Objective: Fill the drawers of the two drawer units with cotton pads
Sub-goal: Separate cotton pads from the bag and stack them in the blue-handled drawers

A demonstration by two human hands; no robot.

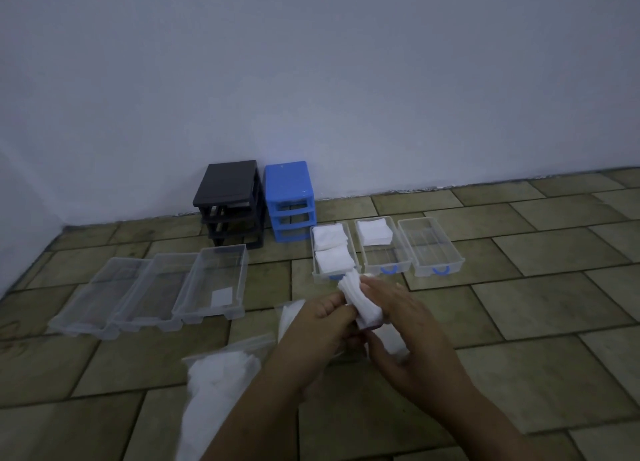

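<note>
Both hands grip one stack of cotton pads point(360, 303): left hand point(323, 325) pinching its near edge, right hand point(405, 325) curled round the far side. Loosely squared, the stack could fan and spill onto the floor tiles point(519, 374). At twelve o'clock, the nearest blue-handled drawer point(317, 252) holds two piles, the middle drawer point(398, 252) one, the rightmost drawer point(453, 249) none. At ten o'clock, three clear drawers point(152, 287) sit nearly empty. The black unit point(230, 197) and blue unit point(289, 200) stand against the wall; a bag of pads point(214, 381) lies at seven.
</note>
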